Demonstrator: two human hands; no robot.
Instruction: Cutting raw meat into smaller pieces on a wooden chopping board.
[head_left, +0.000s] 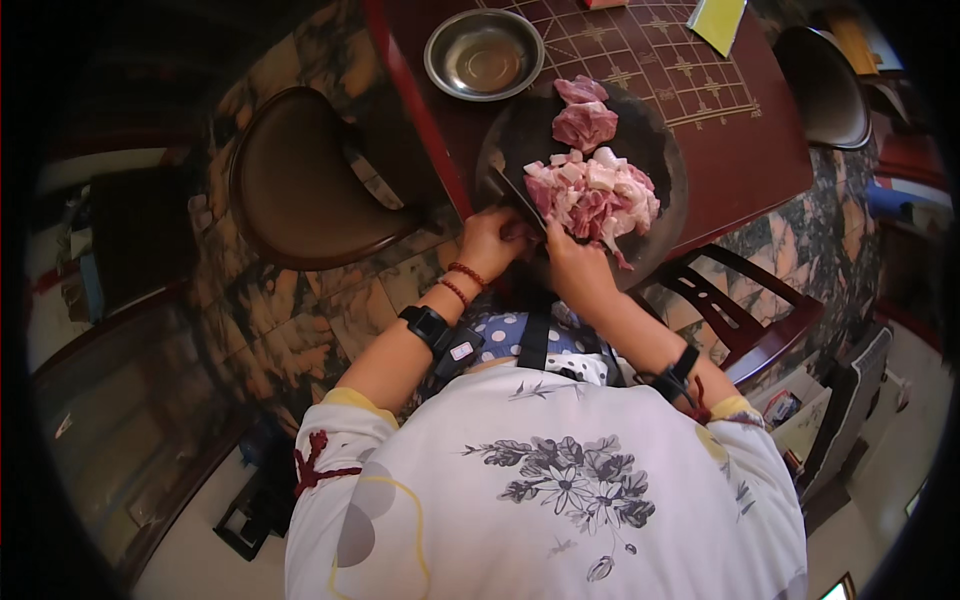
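Observation:
My right hand (576, 259) is closed on a knife (521, 198), whose blade points away from me to the upper left, beside the heap of meat. My left hand (491, 240), with bead bracelets at the wrist, holds a piece of dark red meat (517, 231) just left of the knife, at the near left edge of a round dark cutting board (667, 161). Cut pieces of pink meat and white fat (592, 191) lie heaped on the board. Two larger pieces of raw meat (585, 126) lie beyond the heap. The knife's handle is mostly hidden in my fingers.
A round metal bowl (484, 56) stands beyond the board on a dark red table (765, 161) with a printed game grid. A yellow packet (718, 26) lies at the far right. A stool (315, 180) stands left of the table, and a wooden chair (772, 330) is at the right.

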